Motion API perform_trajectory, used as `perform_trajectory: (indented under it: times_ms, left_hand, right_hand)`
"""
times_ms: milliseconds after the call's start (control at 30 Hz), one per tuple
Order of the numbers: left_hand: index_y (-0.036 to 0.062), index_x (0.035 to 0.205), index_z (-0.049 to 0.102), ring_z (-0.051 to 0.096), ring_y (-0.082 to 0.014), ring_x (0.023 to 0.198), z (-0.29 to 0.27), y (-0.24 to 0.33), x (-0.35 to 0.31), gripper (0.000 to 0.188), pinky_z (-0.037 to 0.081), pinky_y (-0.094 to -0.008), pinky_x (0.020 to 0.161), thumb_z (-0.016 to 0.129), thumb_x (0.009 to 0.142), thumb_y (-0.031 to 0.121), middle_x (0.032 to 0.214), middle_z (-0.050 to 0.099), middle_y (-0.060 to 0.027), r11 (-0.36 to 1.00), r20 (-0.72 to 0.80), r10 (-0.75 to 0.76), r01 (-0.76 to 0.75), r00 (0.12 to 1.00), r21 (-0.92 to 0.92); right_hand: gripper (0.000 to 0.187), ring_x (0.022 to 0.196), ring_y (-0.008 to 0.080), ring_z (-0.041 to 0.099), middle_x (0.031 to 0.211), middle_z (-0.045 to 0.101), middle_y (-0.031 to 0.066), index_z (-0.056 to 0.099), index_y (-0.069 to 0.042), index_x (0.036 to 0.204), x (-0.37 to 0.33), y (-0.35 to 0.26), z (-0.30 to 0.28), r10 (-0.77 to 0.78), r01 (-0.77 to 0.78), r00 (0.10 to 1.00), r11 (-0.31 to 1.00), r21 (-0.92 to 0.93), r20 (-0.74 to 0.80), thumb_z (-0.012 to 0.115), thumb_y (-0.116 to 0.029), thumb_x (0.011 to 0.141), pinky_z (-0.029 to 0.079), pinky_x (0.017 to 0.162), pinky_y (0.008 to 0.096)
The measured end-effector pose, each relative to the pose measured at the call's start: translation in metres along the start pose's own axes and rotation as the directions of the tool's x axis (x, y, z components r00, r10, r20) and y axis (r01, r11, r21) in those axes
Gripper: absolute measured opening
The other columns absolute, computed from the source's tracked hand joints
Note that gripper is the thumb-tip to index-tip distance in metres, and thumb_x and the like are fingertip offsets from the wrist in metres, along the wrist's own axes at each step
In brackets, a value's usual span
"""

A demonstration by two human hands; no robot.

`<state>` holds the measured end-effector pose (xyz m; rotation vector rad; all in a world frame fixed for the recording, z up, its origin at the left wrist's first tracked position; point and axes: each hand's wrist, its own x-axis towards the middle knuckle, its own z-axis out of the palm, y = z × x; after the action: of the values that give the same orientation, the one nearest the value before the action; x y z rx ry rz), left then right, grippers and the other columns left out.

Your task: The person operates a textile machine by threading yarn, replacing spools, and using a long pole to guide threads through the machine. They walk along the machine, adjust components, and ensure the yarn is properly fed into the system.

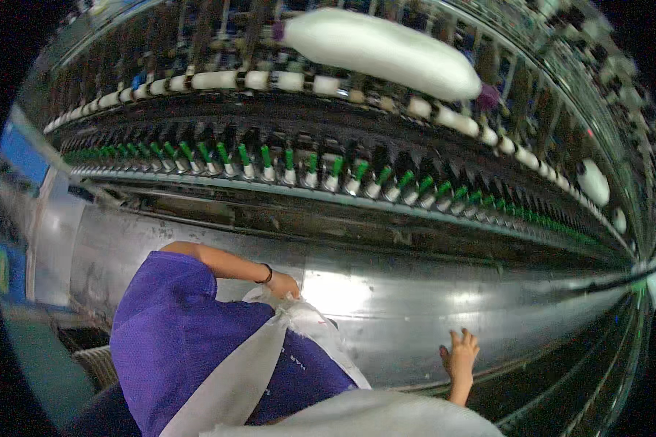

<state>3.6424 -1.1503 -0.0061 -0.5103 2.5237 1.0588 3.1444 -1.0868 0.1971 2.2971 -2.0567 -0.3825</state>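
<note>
My left hand (284,286), with a dark band at its wrist, is closed at the top of a gathered white cloth (315,320). The cloth hangs over the front of my purple shirt (164,328), with a long white strip (233,382) running down from the gather. What lies under the fingers is partly hidden. Away to the right, my right hand (461,357) is raised with its fingers apart and holds nothing. It appears over the shiny metal panel (408,313) near its lower edge.
A long spinning machine spans the view, with a row of green-topped spindles (312,169) above the panel. White rollers (288,81) line up behind them. A large white roving bobbin (386,54) with purple ends hangs above. Smaller white bobbins (594,182) are at far right.
</note>
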Motion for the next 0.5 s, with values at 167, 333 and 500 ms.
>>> perform_trajectory:
  times_ms: [167,333,500]
  left_hand:
    - [0.0032,0.087,0.061,0.058,-0.0344,0.076,-0.001,-0.004,-0.032,0.02,0.048,-0.0427,0.067,0.059,0.075,0.02,0.082,0.061,-0.0164,0.952,-0.023,-0.218,0.207,0.976,-0.225]
    - [0.0032,0.087,0.061,0.058,-0.0347,0.076,0.004,0.02,0.004,0.021,0.047,-0.0428,0.067,0.059,0.076,0.021,0.082,0.061,-0.0163,0.837,-0.156,-0.519,0.464,0.84,-0.291]
    - [0.0032,0.086,0.061,0.058,-0.0349,0.075,-0.015,0.037,0.031,0.021,0.047,-0.0428,0.067,0.058,0.077,0.022,0.081,0.061,-0.0162,0.678,-0.223,-0.725,0.621,0.652,-0.393]
  right_hand:
    - [0.055,0.11,0.037,0.038,0.121,0.043,0.018,0.045,-0.005,0.118,0.163,-0.063,-0.114,-0.405,0.471,0.835,0.876,0.103,-0.373,0.067,-0.017,0.069,0.031,0.092,0.0473]
    - [0.065,0.112,0.037,0.038,0.12,0.042,0.0198,0.037,0.0,0.124,0.305,-0.068,-0.258,-0.46,0.641,0.433,0.762,-0.094,-0.776,0.067,-0.01,0.066,0.029,0.097,0.0449]
    - [0.082,0.103,0.0345,0.048,0.111,0.052,0.0199,0.039,0.003,0.121,0.405,-0.068,-0.34,-0.64,0.749,0.581,0.663,0.022,-0.502,0.077,-0.016,0.052,0.039,0.089,0.0414]
